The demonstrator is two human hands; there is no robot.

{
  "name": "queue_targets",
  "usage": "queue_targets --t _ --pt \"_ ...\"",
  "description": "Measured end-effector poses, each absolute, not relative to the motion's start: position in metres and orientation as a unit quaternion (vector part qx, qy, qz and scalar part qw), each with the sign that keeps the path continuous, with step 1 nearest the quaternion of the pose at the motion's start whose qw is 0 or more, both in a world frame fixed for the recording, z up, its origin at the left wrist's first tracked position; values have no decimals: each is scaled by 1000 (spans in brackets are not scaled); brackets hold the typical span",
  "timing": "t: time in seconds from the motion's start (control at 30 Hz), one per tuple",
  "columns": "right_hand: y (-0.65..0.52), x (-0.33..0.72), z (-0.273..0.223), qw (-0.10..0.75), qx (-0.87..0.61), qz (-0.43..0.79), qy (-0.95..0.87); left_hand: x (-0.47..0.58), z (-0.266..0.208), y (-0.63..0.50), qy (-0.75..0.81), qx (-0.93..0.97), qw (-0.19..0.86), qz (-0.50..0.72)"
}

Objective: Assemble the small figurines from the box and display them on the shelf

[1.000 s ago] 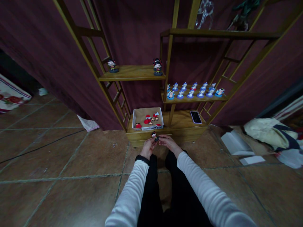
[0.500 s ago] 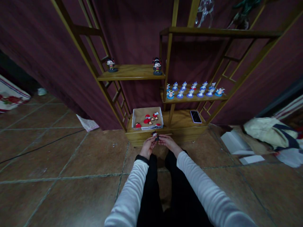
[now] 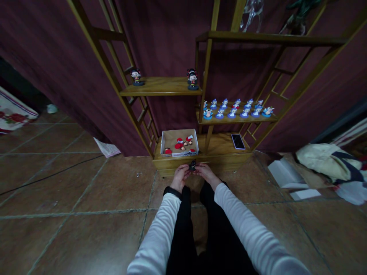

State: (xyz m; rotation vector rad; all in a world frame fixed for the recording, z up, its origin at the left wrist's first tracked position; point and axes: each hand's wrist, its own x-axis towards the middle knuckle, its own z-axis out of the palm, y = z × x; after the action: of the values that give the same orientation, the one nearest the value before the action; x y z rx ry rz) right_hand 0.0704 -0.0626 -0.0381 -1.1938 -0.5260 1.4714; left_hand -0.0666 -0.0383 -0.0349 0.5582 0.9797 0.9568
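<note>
Between my two hands, in front of the cabinet's drawer, is a small dark figurine [image 3: 192, 165]. My left hand [image 3: 181, 175] grips it from the left side, and my right hand [image 3: 205, 172] closes on it from the right. Its dark side is toward me, and the fingertips cover its edges. Just beyond my hands, an open cardboard box [image 3: 163, 143] holds several red pieces and small figurine heads. Two black-haired figurines stand on the shelf above, one at the left end [image 3: 137, 77] and one at the right end [image 3: 192, 79].
Several blue-and-white figurines [image 3: 233, 112] line the right shelf [image 3: 237, 121]. A phone [image 3: 237, 141] lies on the cabinet top. Clear and green ornaments stand higher up. White boxes [image 3: 286, 173] and a cloth bag [image 3: 327, 160] lie on the floor at right; a cable [image 3: 51, 175] runs at left.
The figurine has been turned in my hands: its face showed before, and now its dark side does. It has shifted slightly right. The shelves look unchanged.
</note>
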Motion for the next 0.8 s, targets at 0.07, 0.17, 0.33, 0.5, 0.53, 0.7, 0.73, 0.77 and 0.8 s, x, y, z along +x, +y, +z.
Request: queue_targets --t 0.07,0.17,0.33,0.5,0.53,0.7,0.73,0.77,0.8 --pt "-61 70 -38 553 -511 621 -219 -66 -34 -38 452 252 736 437" --pt "-61 71 -39 545 -510 626 -227 -66 -35 -37 462 258 734 426" --pt "-63 71 -39 542 -502 631 -234 -64 -36 -35 460 290 743 390" --pt "-66 72 -37 557 -483 634 -234 -65 -34 -36 454 262 751 400" --pt "-66 72 -36 559 -479 634 -234 -65 -34 -36 454 253 752 406" --pt "-67 73 -33 556 -476 645 -220 -64 -32 -37 447 224 753 428" --pt "-67 73 -32 554 -475 647 -219 -64 -33 -37 446 222 752 432" --pt "-67 73 -32 554 -474 648 -219 -64 -33 -37 446 220 750 436" --pt "-67 73 -32 553 -474 649 -220 -64 -33 -38 446 220 748 440"
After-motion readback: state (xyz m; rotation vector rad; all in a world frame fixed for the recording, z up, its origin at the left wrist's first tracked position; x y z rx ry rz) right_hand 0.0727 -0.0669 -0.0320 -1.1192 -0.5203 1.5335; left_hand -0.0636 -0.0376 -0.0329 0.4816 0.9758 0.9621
